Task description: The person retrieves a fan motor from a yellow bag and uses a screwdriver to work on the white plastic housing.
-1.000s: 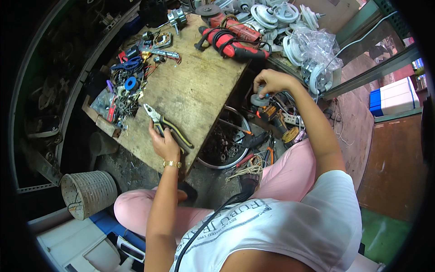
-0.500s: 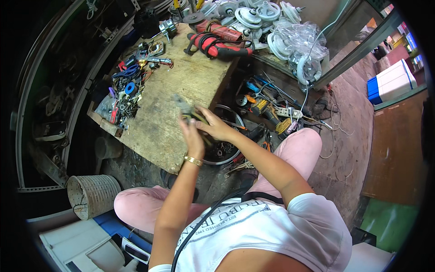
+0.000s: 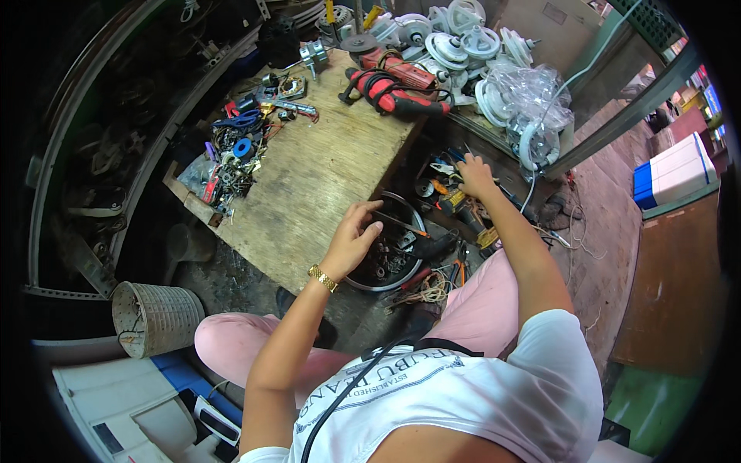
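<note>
Tools (image 3: 443, 167), some with blue parts, lie jumbled right of the frame's upper centre, just left of your right hand (image 3: 476, 176), much the nearer of your two. Its fingers bend down at the pile's edge; whether they are closed on anything cannot be told from this view. Below it in the frame, a yellow-and-black drill (image 3: 461, 207) lies with its long axis slanting from upper left to lower right. Your left hand (image 3: 356, 233), near the frame's centre, has thumb and forefinger apart and shows nothing gripped; it overlaps the edges of the desk (image 3: 309, 170) and a round basin (image 3: 378, 288) of dark parts. Farther out, red power tools (image 3: 409, 75) rest at the desk's upper right, white wheels (image 3: 448, 50) beyond.
</note>
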Demonstrator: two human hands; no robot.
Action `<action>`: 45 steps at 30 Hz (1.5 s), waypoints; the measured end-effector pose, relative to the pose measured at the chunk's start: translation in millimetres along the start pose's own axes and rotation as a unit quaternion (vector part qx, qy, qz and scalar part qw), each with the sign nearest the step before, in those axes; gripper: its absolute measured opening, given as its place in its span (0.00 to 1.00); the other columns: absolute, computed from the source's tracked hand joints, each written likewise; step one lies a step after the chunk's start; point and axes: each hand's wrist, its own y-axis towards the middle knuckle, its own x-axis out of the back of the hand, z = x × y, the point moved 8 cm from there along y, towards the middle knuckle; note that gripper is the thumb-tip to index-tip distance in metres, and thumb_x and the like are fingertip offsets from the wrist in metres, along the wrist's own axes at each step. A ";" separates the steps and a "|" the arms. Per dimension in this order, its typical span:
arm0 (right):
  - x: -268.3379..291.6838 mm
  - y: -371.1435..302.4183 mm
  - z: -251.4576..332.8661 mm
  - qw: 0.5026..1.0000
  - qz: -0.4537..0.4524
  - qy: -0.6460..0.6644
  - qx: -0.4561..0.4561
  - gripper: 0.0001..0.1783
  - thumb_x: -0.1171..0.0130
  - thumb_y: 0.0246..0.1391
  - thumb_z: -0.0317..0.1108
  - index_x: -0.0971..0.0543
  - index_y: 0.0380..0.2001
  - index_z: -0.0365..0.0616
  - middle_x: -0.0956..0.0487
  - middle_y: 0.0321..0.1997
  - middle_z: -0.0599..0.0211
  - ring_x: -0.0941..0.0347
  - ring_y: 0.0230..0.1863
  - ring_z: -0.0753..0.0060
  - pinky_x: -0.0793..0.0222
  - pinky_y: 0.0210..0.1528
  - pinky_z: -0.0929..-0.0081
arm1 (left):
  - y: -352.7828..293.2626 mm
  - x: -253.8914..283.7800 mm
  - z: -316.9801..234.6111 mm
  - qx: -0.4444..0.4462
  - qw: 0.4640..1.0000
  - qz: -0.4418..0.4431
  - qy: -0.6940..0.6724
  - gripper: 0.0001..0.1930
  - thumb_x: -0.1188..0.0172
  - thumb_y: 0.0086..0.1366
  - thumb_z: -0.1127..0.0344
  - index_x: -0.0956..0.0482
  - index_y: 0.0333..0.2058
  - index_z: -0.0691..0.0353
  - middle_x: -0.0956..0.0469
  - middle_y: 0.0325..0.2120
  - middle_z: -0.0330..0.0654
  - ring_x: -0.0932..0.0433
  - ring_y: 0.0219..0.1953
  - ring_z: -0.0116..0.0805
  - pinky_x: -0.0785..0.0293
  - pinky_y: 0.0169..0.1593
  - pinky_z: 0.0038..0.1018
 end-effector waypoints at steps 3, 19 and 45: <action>-33.7 13.3 -27.8 0.992 0.041 -0.080 -0.091 0.46 0.33 0.42 0.57 0.36 0.63 0.52 0.46 0.72 0.55 0.54 0.73 0.47 0.54 0.61 0.27 | -6.4 11.1 10.7 0.010 1.000 -0.005 -0.027 0.20 0.43 0.63 0.70 0.29 0.55 0.63 0.31 0.49 0.46 0.30 0.52 0.38 0.32 0.53 0.29; 133.2 29.9 105.0 0.933 0.224 0.197 0.203 0.26 0.40 0.53 0.56 0.18 0.43 0.45 0.16 0.38 0.56 0.19 0.42 0.58 0.26 0.47 0.65 | 133.7 172.7 -142.7 -0.224 0.936 0.155 0.224 0.18 0.43 0.67 0.65 0.27 0.54 0.61 0.28 0.49 0.43 0.26 0.51 0.34 0.28 0.54 0.33; 913.8 16.0 353.9 0.831 -0.131 0.218 0.494 0.09 0.38 0.54 0.37 0.22 0.31 0.43 0.25 0.37 0.61 0.26 0.39 0.56 0.30 0.43 0.64 | 83.8 525.8 -843.7 -0.423 0.805 -0.228 0.348 0.15 0.42 0.52 0.78 0.20 0.40 0.63 0.24 0.36 0.43 0.26 0.40 0.38 0.31 0.47 0.32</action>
